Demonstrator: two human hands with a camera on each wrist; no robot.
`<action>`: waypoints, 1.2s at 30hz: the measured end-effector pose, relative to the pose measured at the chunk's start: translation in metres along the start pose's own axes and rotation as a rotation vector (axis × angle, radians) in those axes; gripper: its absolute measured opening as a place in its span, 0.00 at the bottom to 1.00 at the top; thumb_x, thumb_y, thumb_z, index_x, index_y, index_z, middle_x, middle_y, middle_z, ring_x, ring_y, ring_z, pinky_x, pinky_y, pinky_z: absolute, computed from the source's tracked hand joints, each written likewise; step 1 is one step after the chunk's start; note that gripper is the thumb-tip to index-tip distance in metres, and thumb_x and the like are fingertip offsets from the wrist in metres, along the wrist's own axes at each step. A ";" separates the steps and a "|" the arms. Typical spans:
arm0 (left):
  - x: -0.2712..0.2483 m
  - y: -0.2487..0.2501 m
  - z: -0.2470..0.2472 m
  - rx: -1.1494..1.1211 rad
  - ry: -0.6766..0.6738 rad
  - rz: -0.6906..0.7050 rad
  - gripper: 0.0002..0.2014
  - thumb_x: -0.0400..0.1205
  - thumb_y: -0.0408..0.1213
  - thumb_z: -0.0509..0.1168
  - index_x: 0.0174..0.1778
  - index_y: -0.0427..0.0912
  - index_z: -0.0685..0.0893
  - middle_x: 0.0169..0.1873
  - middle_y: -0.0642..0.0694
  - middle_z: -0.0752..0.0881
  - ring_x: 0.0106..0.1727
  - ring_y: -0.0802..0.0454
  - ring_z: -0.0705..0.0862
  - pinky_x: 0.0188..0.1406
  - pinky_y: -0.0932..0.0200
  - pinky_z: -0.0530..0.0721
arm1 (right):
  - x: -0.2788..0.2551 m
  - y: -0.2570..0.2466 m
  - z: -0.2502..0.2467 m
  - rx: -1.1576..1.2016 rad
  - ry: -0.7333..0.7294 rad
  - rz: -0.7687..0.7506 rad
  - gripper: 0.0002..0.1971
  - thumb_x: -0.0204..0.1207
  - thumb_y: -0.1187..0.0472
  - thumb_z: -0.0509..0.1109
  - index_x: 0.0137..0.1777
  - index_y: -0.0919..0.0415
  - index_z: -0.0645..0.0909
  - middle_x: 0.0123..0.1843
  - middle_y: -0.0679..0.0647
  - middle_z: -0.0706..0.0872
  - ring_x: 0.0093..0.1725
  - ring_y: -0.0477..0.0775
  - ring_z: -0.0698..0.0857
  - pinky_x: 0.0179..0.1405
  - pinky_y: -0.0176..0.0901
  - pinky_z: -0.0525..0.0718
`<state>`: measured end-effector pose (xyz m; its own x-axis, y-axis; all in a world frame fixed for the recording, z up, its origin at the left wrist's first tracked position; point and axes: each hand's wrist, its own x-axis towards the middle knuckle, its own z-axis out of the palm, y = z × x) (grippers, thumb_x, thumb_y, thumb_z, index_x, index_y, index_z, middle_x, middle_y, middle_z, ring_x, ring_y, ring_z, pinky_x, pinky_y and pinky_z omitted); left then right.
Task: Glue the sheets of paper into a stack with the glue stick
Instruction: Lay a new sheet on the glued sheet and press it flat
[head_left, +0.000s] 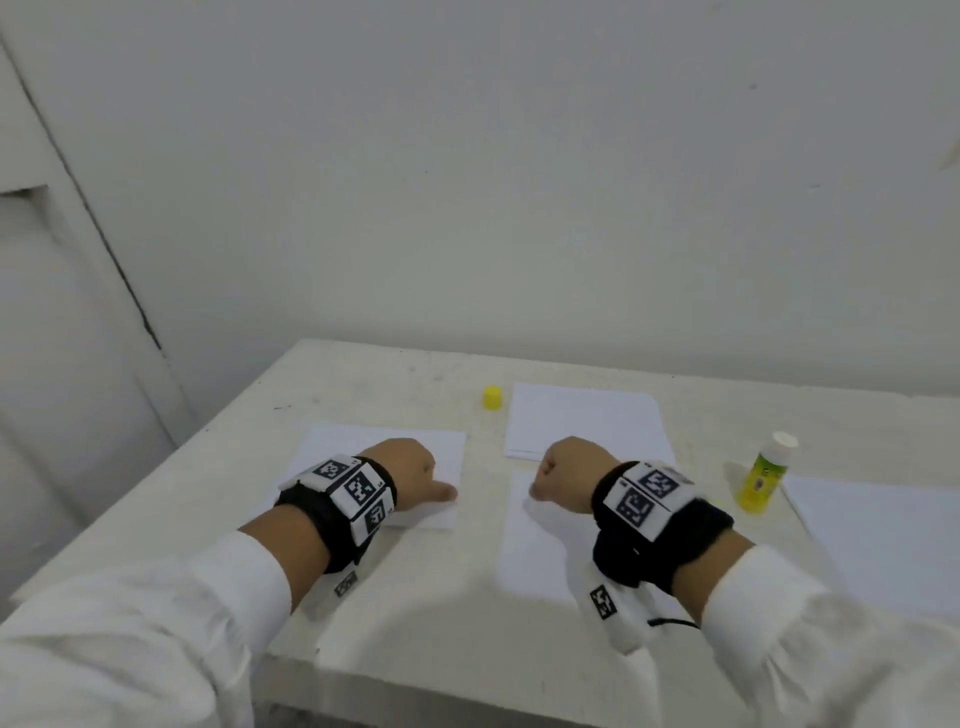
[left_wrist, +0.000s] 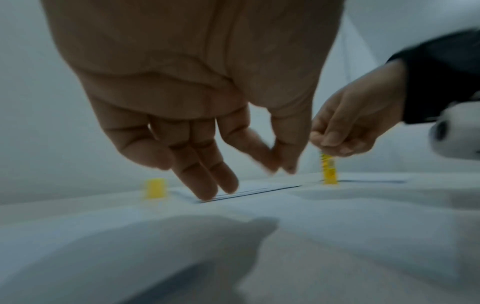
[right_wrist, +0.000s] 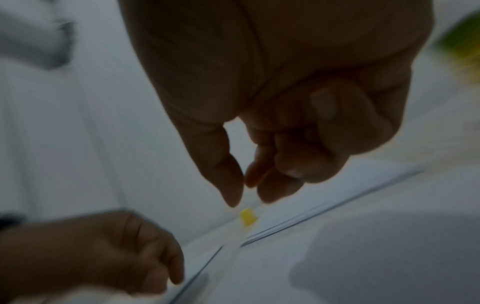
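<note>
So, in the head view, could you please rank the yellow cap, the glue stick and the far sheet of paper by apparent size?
1. far sheet of paper
2. glue stick
3. yellow cap
</note>
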<state>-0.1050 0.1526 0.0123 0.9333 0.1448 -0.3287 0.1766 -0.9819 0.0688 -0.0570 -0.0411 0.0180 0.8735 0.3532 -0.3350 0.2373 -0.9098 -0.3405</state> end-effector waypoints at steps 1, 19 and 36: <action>-0.001 -0.018 -0.004 0.000 0.001 -0.047 0.21 0.81 0.57 0.62 0.32 0.44 0.73 0.34 0.48 0.78 0.40 0.50 0.75 0.39 0.59 0.71 | 0.011 -0.016 0.005 -0.055 0.006 -0.030 0.10 0.78 0.57 0.67 0.46 0.65 0.81 0.44 0.57 0.82 0.47 0.56 0.83 0.42 0.40 0.78; -0.002 -0.117 -0.001 0.075 -0.107 -0.244 0.26 0.82 0.51 0.64 0.75 0.44 0.75 0.72 0.47 0.76 0.71 0.47 0.76 0.69 0.55 0.74 | 0.079 -0.093 0.044 -0.382 -0.129 -0.026 0.48 0.62 0.29 0.71 0.76 0.58 0.67 0.75 0.59 0.64 0.77 0.64 0.58 0.73 0.63 0.65; -0.015 -0.110 -0.005 -0.597 0.315 -0.178 0.23 0.77 0.42 0.72 0.64 0.46 0.70 0.64 0.41 0.73 0.58 0.43 0.76 0.53 0.57 0.73 | -0.007 -0.069 0.016 0.767 0.042 -0.012 0.03 0.79 0.66 0.67 0.50 0.62 0.76 0.53 0.59 0.85 0.36 0.60 0.88 0.28 0.42 0.81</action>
<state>-0.1370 0.2590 0.0148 0.9047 0.4141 -0.1004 0.3924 -0.7178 0.5751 -0.0866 0.0226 0.0303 0.8920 0.3391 -0.2989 -0.1011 -0.4949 -0.8631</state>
